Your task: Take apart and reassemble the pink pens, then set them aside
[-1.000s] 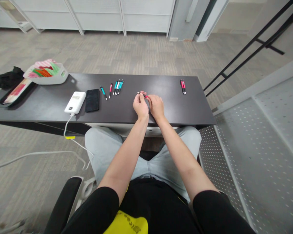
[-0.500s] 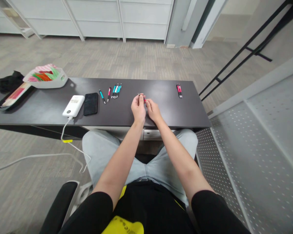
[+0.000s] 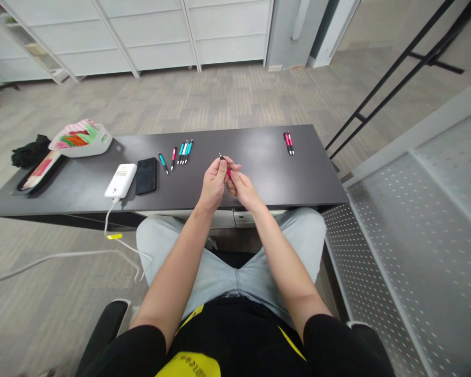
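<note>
Above the front part of the dark desk [image 3: 259, 157], my two hands meet around a red and black pen [image 3: 229, 173]. My left hand [image 3: 215, 180] is closed on its black end, whose tip points up and away to the left. Closed around the red end is my right hand [image 3: 243, 188], its fingers hiding much of the barrel. Left of my hands lie a single blue pen [image 3: 163, 163], a red pen [image 3: 174, 158] and a row of several blue and white pens [image 3: 185, 152]. Two red pens [image 3: 289, 143] rest side by side on the right.
A black phone [image 3: 146, 176] and a white power bank [image 3: 120, 180] with a cable lie on the left. Farther left are a white basket [image 3: 102, 140] of colourful items, a black tray [image 3: 39, 175] and black cloth [image 3: 30, 152]. A perforated panel [image 3: 377, 241] stands on the right.
My hands have shifted slightly and come closer together around the pen, with the right fingers now overlapping the left. The camera view has tilted a little; the pens on the desk lie as before.
</note>
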The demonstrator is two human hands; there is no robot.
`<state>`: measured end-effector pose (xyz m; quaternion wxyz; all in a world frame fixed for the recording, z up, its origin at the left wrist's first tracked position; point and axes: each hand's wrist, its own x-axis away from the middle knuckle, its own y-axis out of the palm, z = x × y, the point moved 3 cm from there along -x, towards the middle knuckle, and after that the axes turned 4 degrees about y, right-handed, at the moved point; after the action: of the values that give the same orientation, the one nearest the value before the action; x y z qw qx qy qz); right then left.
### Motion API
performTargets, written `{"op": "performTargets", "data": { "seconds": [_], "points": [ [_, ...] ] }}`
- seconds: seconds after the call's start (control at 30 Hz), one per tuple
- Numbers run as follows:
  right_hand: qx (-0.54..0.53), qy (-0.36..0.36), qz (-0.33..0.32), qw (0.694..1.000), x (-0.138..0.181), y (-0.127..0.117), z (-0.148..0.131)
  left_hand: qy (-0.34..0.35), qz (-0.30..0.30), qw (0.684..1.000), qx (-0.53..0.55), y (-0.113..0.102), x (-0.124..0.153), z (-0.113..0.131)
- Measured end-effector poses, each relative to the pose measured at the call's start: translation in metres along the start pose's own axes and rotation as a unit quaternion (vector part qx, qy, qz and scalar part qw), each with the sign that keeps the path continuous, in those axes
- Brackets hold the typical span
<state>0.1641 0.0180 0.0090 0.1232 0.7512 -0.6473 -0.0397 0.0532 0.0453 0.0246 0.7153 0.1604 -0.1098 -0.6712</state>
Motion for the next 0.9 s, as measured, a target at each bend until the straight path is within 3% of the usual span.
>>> {"op": "performTargets", "data": {
  "seconds": [0.17,0.3,0.43,0.7,0.9],
  "points": [
    [0.234,-0.111,0.104,0.96,0.001,-0.005,0.011,0.032,0.055,0.998,-0.005,0.01,0.008,-0.001],
    [0.255,-0.136,0.13,0.948,-0.001,-0.019,0.016,0.037,-0.007,0.997,-0.061,0.004,0.002,0.002],
    [0.296,-0.145,0.108,0.938,-0.009,-0.033,0.02,0.065,-0.051,0.99,-0.114,-0.015,-0.008,0.006],
    [0.41,-0.186,0.067,0.891,-0.016,-0.035,0.028,0.059,-0.005,0.984,-0.166,-0.065,-0.02,-0.016],
    [0.438,-0.166,0.065,0.881,-0.013,-0.037,0.035,0.028,-0.002,0.989,-0.144,-0.068,-0.018,-0.028]
  ]
}}
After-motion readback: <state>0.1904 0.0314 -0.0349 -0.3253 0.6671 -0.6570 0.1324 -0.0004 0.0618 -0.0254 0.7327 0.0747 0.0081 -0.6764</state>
